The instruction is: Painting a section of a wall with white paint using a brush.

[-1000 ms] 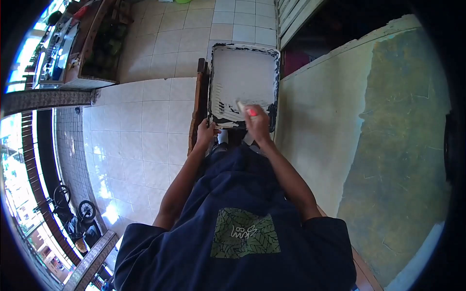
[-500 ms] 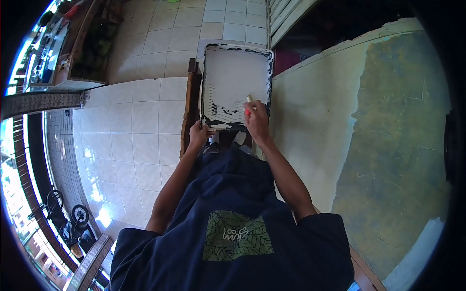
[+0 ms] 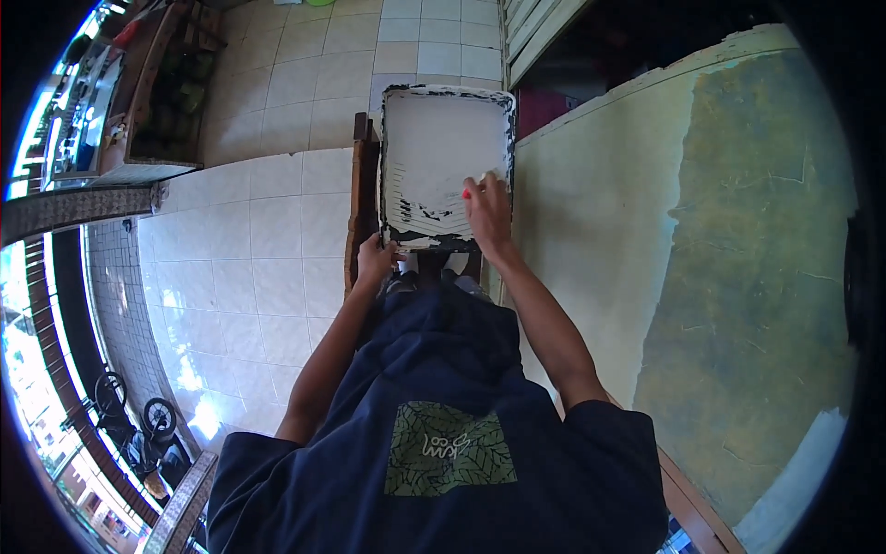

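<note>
In front of me is a paint tray (image 3: 381, 152), its rim smeared with black and white. White paint (image 3: 447, 137) covers the far part, and ridges with dark patches show toward the near end. My left hand (image 3: 373, 259) grips the tray's near left corner, fingers closed on the rim. Over the tray's right side, my right hand (image 3: 489, 214) is closed around a small tool with a red part (image 3: 467, 194) and a pale end. The fingers hide most of this tool, so its exact kind is unclear.
On the right stands a wall (image 3: 591, 222) with cream paint and a greenish unpainted area. A wooden piece (image 3: 360, 185) runs along the tray's left side. Pale floor tiles (image 3: 249, 231) spread leftward, with a motorbike (image 3: 138, 429) beyond. A wooden stand (image 3: 152, 102) is at far left.
My right hand has moved slightly up and turned with the tool, whose pale end now shows less. My left hand stays on the tray corner.
</note>
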Demonstrator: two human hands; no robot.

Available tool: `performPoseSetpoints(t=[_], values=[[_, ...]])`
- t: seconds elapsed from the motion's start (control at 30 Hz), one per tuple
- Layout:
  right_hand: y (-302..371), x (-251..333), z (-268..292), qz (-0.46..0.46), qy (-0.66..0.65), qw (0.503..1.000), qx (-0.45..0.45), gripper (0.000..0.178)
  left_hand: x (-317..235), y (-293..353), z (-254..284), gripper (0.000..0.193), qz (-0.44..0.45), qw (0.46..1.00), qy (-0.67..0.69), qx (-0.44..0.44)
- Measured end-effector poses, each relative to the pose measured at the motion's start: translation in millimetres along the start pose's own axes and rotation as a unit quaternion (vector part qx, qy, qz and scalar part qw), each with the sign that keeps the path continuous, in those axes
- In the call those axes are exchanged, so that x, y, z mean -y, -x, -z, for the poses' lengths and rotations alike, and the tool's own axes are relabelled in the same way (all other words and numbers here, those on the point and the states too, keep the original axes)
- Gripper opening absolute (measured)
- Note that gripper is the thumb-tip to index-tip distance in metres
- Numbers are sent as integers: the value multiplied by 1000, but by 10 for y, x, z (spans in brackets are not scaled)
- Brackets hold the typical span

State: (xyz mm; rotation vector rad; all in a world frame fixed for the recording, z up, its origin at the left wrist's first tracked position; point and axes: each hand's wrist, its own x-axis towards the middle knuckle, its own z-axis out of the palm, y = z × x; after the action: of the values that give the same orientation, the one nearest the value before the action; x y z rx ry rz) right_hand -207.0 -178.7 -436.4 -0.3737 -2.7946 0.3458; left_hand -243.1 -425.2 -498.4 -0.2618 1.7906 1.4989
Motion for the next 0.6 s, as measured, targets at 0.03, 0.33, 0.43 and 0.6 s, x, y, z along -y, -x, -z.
performPoseSetpoints(t=[0.03,0.33,0.43,0.6], values=[[75,19,-108,23,-47,999,10,28,-52,1,-10,19,-3,1000,-3,2],[-123,670,-99,18,-346,938,16,16,-189,65,110,21,5,998,-61,-5],[-202,491,-260,-15,-340,937,-84,10,-40,-44,130,24,-9,1000,-9,-2],[-293,144,-141,-102,-285,948,-95,10,130,-175,251,24,-31,999,8,-8]])
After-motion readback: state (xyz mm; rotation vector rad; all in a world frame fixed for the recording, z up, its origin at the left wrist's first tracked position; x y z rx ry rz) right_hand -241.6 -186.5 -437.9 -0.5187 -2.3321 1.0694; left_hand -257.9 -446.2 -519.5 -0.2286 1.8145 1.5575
